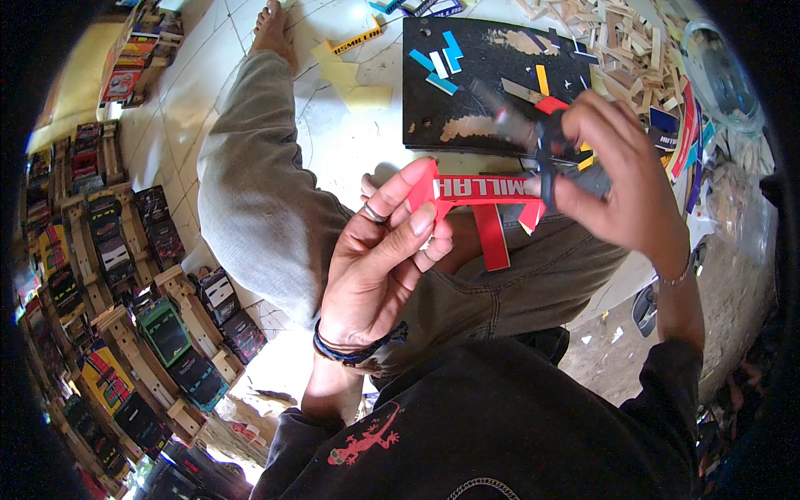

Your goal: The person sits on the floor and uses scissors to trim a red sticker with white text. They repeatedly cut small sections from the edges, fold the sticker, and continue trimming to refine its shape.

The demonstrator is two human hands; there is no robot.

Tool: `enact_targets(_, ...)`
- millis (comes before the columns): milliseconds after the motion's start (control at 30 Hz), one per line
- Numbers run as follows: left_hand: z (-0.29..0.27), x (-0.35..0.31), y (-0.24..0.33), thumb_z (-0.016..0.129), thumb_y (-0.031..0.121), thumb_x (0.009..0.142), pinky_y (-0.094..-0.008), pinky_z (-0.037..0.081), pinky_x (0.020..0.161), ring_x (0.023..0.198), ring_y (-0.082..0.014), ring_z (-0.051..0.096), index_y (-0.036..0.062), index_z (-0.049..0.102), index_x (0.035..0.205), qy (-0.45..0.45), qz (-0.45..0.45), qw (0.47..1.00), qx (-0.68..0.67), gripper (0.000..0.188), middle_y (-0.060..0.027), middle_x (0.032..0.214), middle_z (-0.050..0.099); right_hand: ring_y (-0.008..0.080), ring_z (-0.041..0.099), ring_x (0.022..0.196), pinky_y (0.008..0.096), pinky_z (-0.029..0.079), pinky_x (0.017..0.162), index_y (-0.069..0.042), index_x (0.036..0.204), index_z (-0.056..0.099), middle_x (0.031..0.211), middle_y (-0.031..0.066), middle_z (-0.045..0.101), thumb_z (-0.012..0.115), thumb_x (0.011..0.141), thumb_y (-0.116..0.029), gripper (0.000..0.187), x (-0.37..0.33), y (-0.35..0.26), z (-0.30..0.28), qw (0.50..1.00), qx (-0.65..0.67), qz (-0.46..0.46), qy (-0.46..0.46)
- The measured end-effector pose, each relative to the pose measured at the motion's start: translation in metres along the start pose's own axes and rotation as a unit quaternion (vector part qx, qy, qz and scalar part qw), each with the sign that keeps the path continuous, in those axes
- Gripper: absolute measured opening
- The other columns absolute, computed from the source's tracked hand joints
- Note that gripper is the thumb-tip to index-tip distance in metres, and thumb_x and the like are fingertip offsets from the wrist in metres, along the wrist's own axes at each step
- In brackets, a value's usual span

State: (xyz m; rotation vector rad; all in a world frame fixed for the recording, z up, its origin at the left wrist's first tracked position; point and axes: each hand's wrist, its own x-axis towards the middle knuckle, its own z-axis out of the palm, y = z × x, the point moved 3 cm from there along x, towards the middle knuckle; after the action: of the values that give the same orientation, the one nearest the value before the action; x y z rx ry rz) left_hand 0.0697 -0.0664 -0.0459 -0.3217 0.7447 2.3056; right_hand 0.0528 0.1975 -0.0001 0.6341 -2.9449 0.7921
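My left hand [375, 258] pinches one end of a red strip [479, 190] with pale printed lettering. The strip stretches to the right, and a red tail hangs from it over my lap. In my right hand [621, 179] is a pair of scissors [547, 162] with dark handles; fingers pass through the loops. The blades are smeared by motion and point up and left, above the strip. Behind them lies a worn black board [429, 121] carrying blue strips [442, 83], a white piece [438, 64] and a yellow piece [542, 80].
Loose wooden sticks [633, 42] are heaped at the far right, beside a clear plastic tub [723, 75]. Pale yellow paper [367, 97] and a yellow lettered strip [357, 37] lie on the tiles. Several painted boxy pieces with wooden frames [108, 312] stand in rows at left.
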Motion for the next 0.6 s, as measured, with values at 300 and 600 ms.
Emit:
enact_targets(300, 0.002, -0.002, -0.001, 0.057, -0.003, 0.099, -0.0314, 0.056, 0.098, 0.114, -0.0162, 0.064, 0.0072, 0.042, 0.149, -0.006, 0.036, 0.999, 0.012, 0.053, -0.0104, 0.134, 0.061, 0.0349, 0.065, 0.091, 0.0414, 0.051, 0.077, -0.005, 0.095, 0.060, 0.101, 0.0100, 0.063, 0.076, 0.083, -0.017, 0.024, 0.008, 0.075, 0.054, 0.974, -0.144, 0.176, 0.007)
enact_targets(600, 0.001, 0.001, -0.001, 0.055, -0.008, 0.098, -0.0329, 0.057, 0.097, 0.110, -0.0206, 0.067, 0.0111, 0.036, 0.153, -0.077, 0.055, 0.995, 0.021, 0.062, -0.0143, 0.132, 0.062, 0.0334, 0.066, 0.091, 0.0435, 0.050, 0.078, -0.008, 0.089, 0.063, 0.101, 0.0105, 0.064, 0.066, 0.086, -0.011, 0.005, 0.023, 0.073, 0.074, 0.978, -0.184, 0.099, 0.001)
